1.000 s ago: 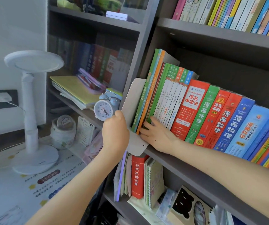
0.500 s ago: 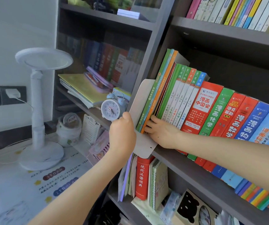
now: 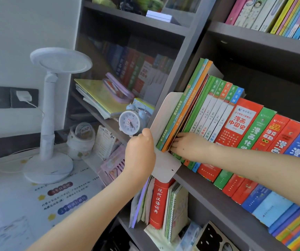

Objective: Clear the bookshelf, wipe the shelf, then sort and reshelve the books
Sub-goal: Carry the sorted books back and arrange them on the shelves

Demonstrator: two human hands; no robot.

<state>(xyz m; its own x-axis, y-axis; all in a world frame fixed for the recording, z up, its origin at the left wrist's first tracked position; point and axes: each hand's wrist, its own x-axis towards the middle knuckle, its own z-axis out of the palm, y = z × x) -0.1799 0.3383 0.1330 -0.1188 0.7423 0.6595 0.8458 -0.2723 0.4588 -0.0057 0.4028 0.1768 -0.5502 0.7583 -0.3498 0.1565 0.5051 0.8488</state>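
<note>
Grey bookend (image 3: 165,113), gripped by the left hand (image 3: 140,154), and the books (image 3: 239,124) have slid forward, overhanging the shelf (image 3: 196,183) centre-right. The right hand (image 3: 191,144) reaches among the spines, its grip unclear. Clearing has likely begun.
</note>
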